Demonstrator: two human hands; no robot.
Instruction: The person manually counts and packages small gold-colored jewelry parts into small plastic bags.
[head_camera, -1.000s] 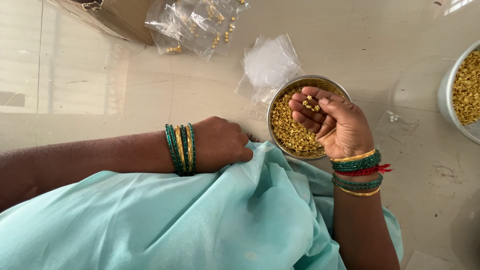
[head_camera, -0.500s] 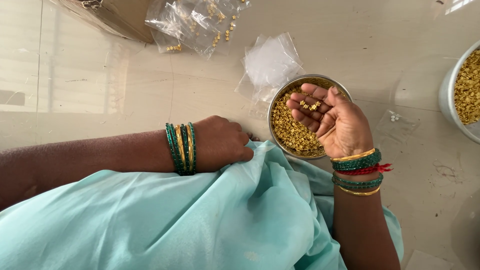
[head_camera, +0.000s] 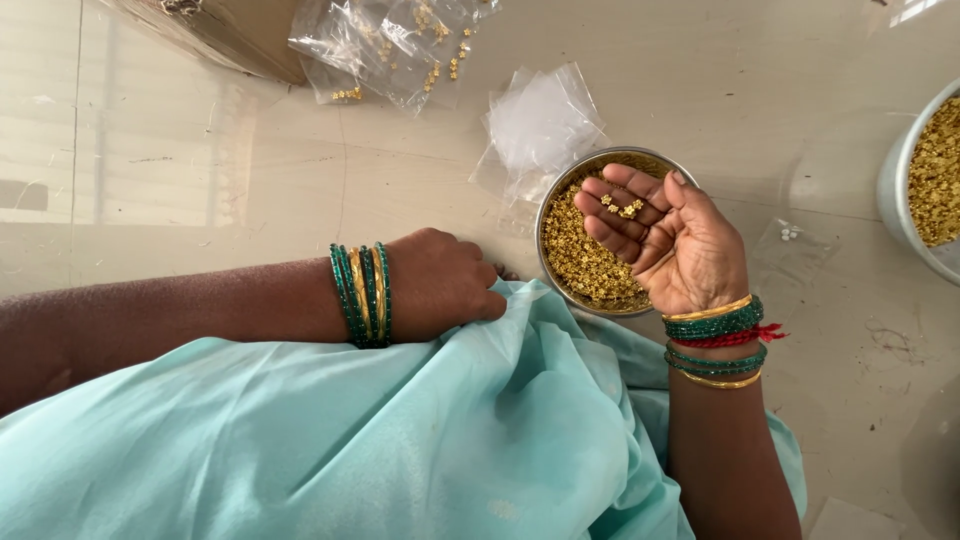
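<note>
My right hand (head_camera: 672, 240) is turned palm up over a round steel bowl (head_camera: 548, 200) filled with small gold pieces (head_camera: 580, 262). A few of these gold pieces (head_camera: 622, 208) lie loose on its fingers, which are spread and slightly curled. My left hand (head_camera: 440, 280) rests knuckles up on the light blue cloth (head_camera: 350, 440) over my lap, its fingers curled down into the fabric; whether it holds anything is hidden. Both wrists carry green and gold bangles.
A stack of small clear plastic bags (head_camera: 540, 120) lies just behind the bowl. A larger clear bag with gold pieces (head_camera: 400, 45) sits beside a cardboard box (head_camera: 215, 35) at the top. A second bowl of gold pieces (head_camera: 925, 180) stands at the right edge.
My right hand has opened out flatter and lifted slightly, its fingers spreading with the gold pieces on them. My left hand has stayed still.
</note>
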